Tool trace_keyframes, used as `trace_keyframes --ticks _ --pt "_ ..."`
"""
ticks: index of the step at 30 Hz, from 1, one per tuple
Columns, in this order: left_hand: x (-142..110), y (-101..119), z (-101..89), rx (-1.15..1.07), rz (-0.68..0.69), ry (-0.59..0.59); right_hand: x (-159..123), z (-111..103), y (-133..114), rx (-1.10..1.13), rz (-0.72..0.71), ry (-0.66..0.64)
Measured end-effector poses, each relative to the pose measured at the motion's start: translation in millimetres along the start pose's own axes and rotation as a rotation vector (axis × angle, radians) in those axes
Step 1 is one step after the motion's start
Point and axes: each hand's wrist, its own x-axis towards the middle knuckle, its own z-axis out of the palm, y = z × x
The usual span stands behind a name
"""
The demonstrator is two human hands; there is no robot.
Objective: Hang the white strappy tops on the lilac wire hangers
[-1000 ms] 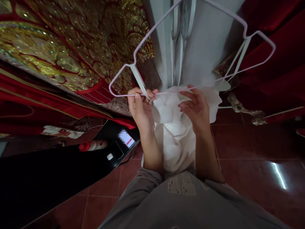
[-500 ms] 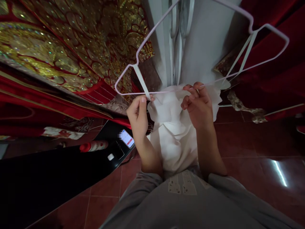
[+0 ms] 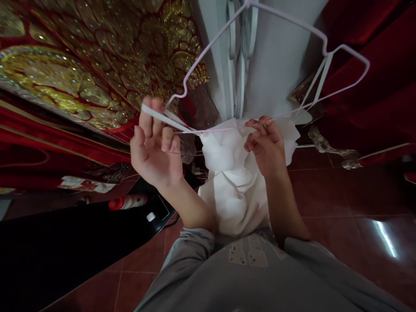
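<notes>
A pale pink clothes hanger (image 3: 212, 43) spans the upper middle, its lower bar crossing in front of me. My right hand (image 3: 268, 147) has its fingers curled round the middle of that bar. White straps hang from the hanger's two ends; the left strap (image 3: 169, 119) is drawn out sideways and caught on the fingers of my left hand (image 3: 157, 151), palm toward me. That hand partly covers the hanger's left end. The right strap (image 3: 320, 80) hangs in the notch of the right end. Below the bar falls a white garment (image 3: 240, 182), bunched in soft folds.
Red costumes with gold sequins (image 3: 81, 69) hang at the left, and dark red cloth (image 3: 383, 95) at the right. On a black table (image 3: 65, 242) lie a red-capped bottle (image 3: 128, 202) and a small white case (image 3: 151, 216). Tall pale door panels (image 3: 276, 56) stand behind the hanger.
My left hand has moved left and up from the bar, pulling the left strap out with its fingers. The right hand stays on the bar. The hanger has shifted slightly.
</notes>
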Motion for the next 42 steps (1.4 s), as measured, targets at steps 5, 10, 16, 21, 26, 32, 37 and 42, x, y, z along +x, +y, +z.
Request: trace_keyframes --ticks 5,10,16,21,26,32,37,42 --pt "-2.8 -18.6 -21.0 0.033 0.109 0.169 0.4 1.9 0.1 -0.001 -0.004 0.001" --pt "-5.8 -48.2 -36.3 0.217 0.15 0.105 1.8 -2.9 1.8 -0.014 -0.001 0.005" --pt "-21.8 -75.8 8.3 0.158 0.068 -0.006 2.4 5.2 -0.8 -0.05 -0.037 0.065" --pt "-26.8 -77.3 15.9 0.196 0.028 -0.042 14.0 -2.4 -12.3 -0.214 -0.234 0.264" --pt "-24.6 -75.1 9.3 0.252 0.014 -0.008 30.9 -35.5 -18.3 -0.309 -0.639 0.735" --pt "-23.0 -79.0 9.8 0.202 0.034 -0.046 38.3 -52.5 -17.0 -0.411 -0.58 0.649" --pt "-23.6 -76.9 10.4 0.186 0.035 -0.063 40.8 -48.7 -16.7 -0.356 -0.663 0.568" --pt "-24.1 -75.2 12.0 0.184 0.049 -0.061 44.8 -56.7 -24.8 -0.403 -0.528 0.451"
